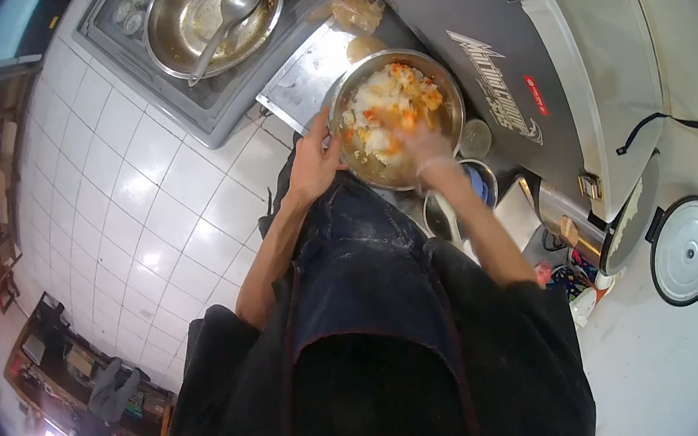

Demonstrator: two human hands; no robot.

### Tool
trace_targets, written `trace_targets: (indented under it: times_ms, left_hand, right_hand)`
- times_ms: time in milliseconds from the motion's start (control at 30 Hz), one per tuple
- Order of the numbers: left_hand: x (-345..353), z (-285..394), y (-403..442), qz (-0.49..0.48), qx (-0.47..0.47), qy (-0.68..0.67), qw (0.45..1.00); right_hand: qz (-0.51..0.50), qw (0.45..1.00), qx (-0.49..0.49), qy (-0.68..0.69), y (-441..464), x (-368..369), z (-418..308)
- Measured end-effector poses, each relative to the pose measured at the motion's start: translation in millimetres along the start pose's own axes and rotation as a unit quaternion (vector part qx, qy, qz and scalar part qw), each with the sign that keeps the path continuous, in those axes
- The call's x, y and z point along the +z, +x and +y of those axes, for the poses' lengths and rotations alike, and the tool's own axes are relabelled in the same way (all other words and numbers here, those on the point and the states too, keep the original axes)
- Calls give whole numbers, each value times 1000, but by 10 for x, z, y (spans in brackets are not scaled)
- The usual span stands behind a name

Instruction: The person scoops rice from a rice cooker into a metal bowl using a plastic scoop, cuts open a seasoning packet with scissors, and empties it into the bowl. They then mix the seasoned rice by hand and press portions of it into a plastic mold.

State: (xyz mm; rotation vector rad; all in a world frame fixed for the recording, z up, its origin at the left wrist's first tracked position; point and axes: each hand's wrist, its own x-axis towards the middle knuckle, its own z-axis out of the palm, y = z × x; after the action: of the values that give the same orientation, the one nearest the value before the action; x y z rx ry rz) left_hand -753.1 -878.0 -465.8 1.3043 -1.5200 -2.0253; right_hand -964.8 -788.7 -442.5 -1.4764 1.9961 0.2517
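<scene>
Steel mixing bowl (446, 122) gripped at its left rim by the left hand (314, 162)
Over the bowl's orange-flecked food (378, 104), the right hand (429, 153) is blurred — finger spread cannot be told.

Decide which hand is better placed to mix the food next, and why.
Probably the right hand: it is at the food inside the bowl, while the left hand holds the bowl's edge.

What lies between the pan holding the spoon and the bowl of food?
In the head view, a grey edge and a flat metal surface lie between them.
</scene>
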Motion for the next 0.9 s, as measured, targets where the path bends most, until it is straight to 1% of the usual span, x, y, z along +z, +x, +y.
trace_targets:
  times_ms: [67, 100, 133, 200, 233, 267, 300, 333, 400, 433, 467, 500, 567, 600, 633, 667, 700, 767, 800, 833, 900]
  left_hand:
    - [2, 52, -3, 2, 24, 0, 1000]
    - [12, 36, -11, 1, 20, 0, 1000]
    - [-13, 23, 17, -4, 20, 4, 1000]
    - [-36, -33, 5, -20, 14, 11, 1000]
    - [-34, -77, 21, -19, 20, -1, 1000]
    - [-34, -85, 65, -15, 30, -13, 999]
    - [-13, -69, 74, -14, 31, -13, 999]
    - [12, -53, 58, -1, 43, -11, 999]
    - [27, -16, 84, 13, 55, -8, 998]
    - [31, -3, 95, 13, 39, 10, 999]
    - [31, 1, 74, 14, 20, 27, 999]
    - [17, -20, 78, 15, 22, 28, 999]
    - [21, -95, 69, 15, 39, 20, 999]
    - [38, -102, 67, 14, 42, 18, 999]
    - [43, -104, 77, 17, 53, 15, 998]
    - [39, -111, 58, 21, 60, 11, 998]
    - [27, -77, 24, 22, 57, 12, 998]
    - [-4, 50, 15, 11, 47, 71, 996]
    - [-8, -27, 32, 11, 46, 70, 996]
    - [-21, -162, 76, 2, 60, 86, 994]
    - [-34, -239, 130, -7, 75, 103, 992]
  right_hand:
    - [166, 984, -56, 42, -121, 381, 107]
    - [98, 987, -2, 126, 15, 310, 179]
    - [39, 977, 61, 201, 148, 226, 241]
    - [142, 967, -105, 186, 305, 467, 673]
    - [-2, 965, 54, 257, 220, -231, 281]
    - [1, 965, 55, 257, 244, -161, 153]
    - [75, 980, 89, 159, 254, -63, 45]
    - [146, 980, 119, 59, 245, 20, -109]
    - [151, 979, 119, 61, 183, 26, -443]
    - [68, 997, 33, -34, 181, 209, -442]
    - [-17, 990, -55, -127, 165, 376, -425]
    - [-16, 990, -57, -127, 179, 455, -369]
    - [-38, 997, -41, -44, 136, 497, -154]
    - [-36, 998, -39, -46, 60, 402, -72]
    - [-11, 998, 4, 59, -37, 225, -28]
    - [10, 985, 46, 166, -116, 88, -10]
    - [8, 985, 46, 167, -128, 15, 17]
    - [117, 983, 41, 133, 1, -146, 68]
    - [117, 983, 42, 133, 122, -272, -9]
    - [69, 988, 90, 109, 291, -405, -158]
    - [23, 987, 137, 85, 489, -235, -300]
